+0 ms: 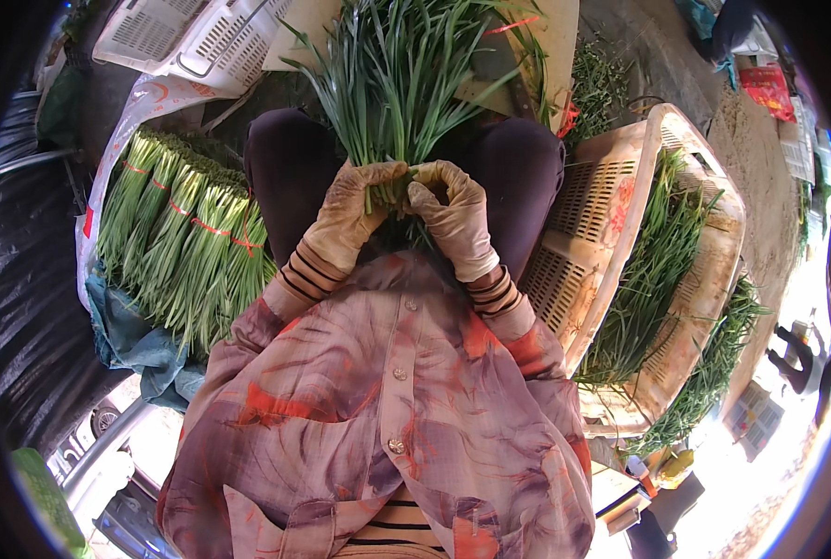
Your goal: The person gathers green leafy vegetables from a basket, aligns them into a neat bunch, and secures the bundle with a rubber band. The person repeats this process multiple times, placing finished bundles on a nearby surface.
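Observation:
My left hand (348, 212) and my right hand (455, 216), both in stained pale gloves, meet in front of my lap, fingers closed round the lower ends of a loose bunch of long green leafy stalks (388, 84). The leaves fan upward past my knees and over a pale board (555, 28). My fingertips curl at the base of the bunch, and some stalk ends show between them; whether anything else is pinched there is hidden.
Left of my legs, red-tied bundles of greens (178, 224) lie on blue cloth (131, 326). A stained plastic crate (578, 279) of loose greens stands at right, with more greens (714, 373) beside it. White crates (169, 33) sit at upper left; black sheeting (34, 252) lines the far left.

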The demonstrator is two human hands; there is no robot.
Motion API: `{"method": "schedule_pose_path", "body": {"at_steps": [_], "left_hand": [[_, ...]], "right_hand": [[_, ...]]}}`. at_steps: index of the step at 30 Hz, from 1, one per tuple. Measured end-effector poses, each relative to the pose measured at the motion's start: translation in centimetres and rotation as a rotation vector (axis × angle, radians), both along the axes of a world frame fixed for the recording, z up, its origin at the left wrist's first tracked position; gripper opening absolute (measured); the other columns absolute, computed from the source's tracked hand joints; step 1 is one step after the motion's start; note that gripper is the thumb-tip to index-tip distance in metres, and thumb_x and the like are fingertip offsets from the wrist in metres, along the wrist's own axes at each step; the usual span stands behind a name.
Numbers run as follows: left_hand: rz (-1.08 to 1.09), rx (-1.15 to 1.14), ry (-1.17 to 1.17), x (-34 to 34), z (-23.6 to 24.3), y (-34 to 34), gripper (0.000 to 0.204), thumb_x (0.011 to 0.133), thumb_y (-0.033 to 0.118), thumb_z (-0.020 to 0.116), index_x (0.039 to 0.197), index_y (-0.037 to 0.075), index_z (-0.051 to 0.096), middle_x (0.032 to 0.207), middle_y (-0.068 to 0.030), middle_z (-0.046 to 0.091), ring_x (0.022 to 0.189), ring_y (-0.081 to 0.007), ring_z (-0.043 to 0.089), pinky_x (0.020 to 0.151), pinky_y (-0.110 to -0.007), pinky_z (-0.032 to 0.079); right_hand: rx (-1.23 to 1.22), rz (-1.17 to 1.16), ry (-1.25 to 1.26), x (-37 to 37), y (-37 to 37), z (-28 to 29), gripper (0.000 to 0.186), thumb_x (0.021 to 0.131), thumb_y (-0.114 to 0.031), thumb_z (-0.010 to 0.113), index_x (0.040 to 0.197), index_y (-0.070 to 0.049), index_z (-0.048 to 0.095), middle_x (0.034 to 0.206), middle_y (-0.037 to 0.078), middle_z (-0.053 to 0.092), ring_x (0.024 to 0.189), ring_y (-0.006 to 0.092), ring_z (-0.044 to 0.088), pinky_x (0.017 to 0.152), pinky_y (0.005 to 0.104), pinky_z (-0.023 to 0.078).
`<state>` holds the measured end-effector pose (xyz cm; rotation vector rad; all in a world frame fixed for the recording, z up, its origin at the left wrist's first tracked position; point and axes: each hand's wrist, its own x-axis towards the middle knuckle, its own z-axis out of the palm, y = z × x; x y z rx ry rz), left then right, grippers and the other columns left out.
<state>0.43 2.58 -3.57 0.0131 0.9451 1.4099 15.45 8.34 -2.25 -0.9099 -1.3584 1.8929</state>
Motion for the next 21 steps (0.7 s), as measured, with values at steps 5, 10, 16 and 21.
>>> {"method": "schedule_pose_path", "body": {"at_steps": [5, 10, 16, 21], "left_hand": [[-0.031, -0.015, 0.059, 0.2, 0.9, 0.1, 0.017, 0.078, 0.008, 0.068, 0.091, -0.003, 0.066, 0.083, -0.0116, 0.068, 0.067, -0.0199, 0.065, 0.063, -0.031, 0.054], [-0.049, 0.024, 0.141, 0.8, 2.9, 0.5, 0.017, 0.076, 0.003, 0.069, 0.091, -0.002, 0.064, 0.079, -0.0101, 0.067, 0.064, -0.0192, 0.065, 0.057, -0.028, 0.053], [-0.072, 0.084, 0.138, 0.1, 1.6, 0.2, 0.02, 0.076, 0.001, 0.069, 0.093, -0.004, 0.061, 0.078, -0.0142, 0.066, 0.06, -0.0205, 0.064, 0.053, -0.027, 0.052], [-0.014, -0.02, 0.158, -0.6, 0.6, -0.5, 0.027, 0.075, 0.001, 0.069, 0.098, -0.006, 0.058, 0.081, -0.0177, 0.066, 0.059, -0.0215, 0.063, 0.051, -0.028, 0.053]], "right_hand": [[-0.26, 0.03, 0.092, 1.0, 1.1, 1.8, 0.007, 0.086, -0.003, 0.062, 0.092, 0.001, 0.062, 0.078, 0.001, 0.061, 0.066, 0.0062, 0.057, 0.062, 0.0208, 0.049], [-0.323, -0.018, 0.134, 1.3, 1.9, 0.7, 0.009, 0.086, -0.006, 0.063, 0.093, 0.001, 0.063, 0.081, 0.002, 0.062, 0.067, 0.0059, 0.058, 0.063, 0.0182, 0.05], [-0.598, 0.115, 0.764, 3.2, 2.4, 1.7, 0.005, 0.084, -0.004, 0.059, 0.088, -0.004, 0.06, 0.083, 0.004, 0.057, 0.058, 0.0098, 0.05, 0.06, 0.0234, 0.044], [-0.233, 0.332, 0.887, 12.2, 3.7, 4.8, 0.004, 0.078, 0.0, 0.065, 0.081, -0.001, 0.063, 0.074, 0.006, 0.061, 0.064, 0.0112, 0.06, 0.06, 0.0223, 0.049]]}}
